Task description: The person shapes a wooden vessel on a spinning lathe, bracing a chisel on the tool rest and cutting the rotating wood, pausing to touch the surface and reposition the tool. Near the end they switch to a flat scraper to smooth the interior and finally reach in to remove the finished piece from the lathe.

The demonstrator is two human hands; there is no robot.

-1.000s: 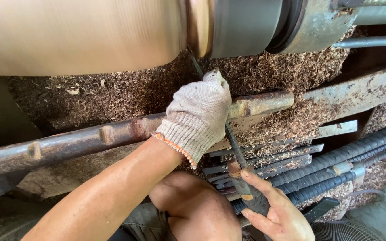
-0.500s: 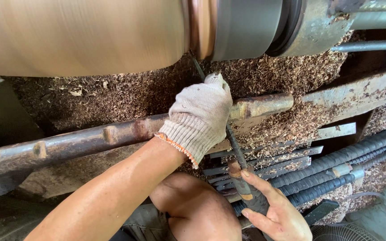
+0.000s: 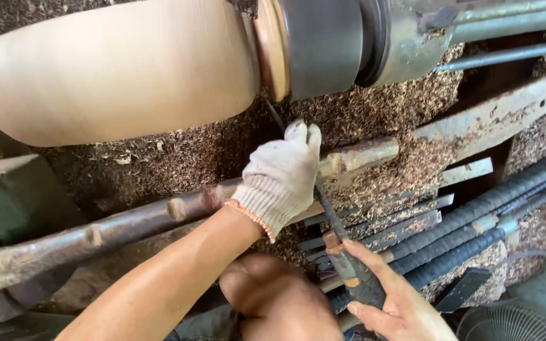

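Note:
A large pale wooden workpiece point(image 3: 121, 69) is mounted on a lathe, joined at its right end to a grey metal chuck point(image 3: 320, 44). My left hand point(image 3: 282, 177), in a white knit glove, presses a long turning tool point(image 3: 320, 202) down onto a rusty bar tool rest point(image 3: 127, 221). The tool's thin dark blade runs up to the underside of the workpiece near the chuck. My bare right hand point(image 3: 387, 297) grips the tool's dark handle point(image 3: 355, 275) low at the front.
Wood shavings point(image 3: 178, 151) cover the lathe bed under the workpiece. Several ribbed steel bars point(image 3: 494, 215) and flat metal strips lie at the right. A fan grille point(image 3: 519, 322) shows at the bottom right corner. My knee point(image 3: 279, 303) is below the hands.
The view has dropped a little, so the workpiece shows more fully. Both hands keep their grip on the tool in nearly the same place.

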